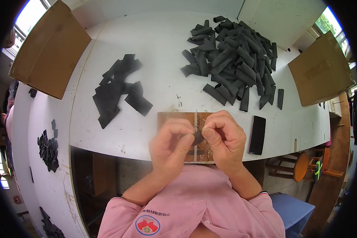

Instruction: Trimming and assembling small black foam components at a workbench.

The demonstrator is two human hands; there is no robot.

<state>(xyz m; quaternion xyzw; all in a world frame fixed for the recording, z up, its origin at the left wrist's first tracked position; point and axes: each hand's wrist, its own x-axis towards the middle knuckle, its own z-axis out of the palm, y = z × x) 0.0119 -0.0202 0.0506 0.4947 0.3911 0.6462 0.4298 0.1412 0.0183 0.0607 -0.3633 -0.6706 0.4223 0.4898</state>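
Fingers (184, 143) of left hand (167, 146) and right hand (227, 142) pinch a dark piece (198, 139) over the brown board (166, 118); uneven pull may cause slippage.

The person in front of me wears a pink shirt (182, 202) with short sleeves (117, 214), its cloth lightly creased over the chest. Narrow trim (264, 192), dark and white, edges the sleeve hems. On the left breast I see an oval badge (148, 225), ringed in blue and pale inside, with a red leaf-like shape and a little green; dark lettering (156, 212) slants above it. The forearms (142, 191), left hand (168, 144) and right hand (227, 142) are bare.
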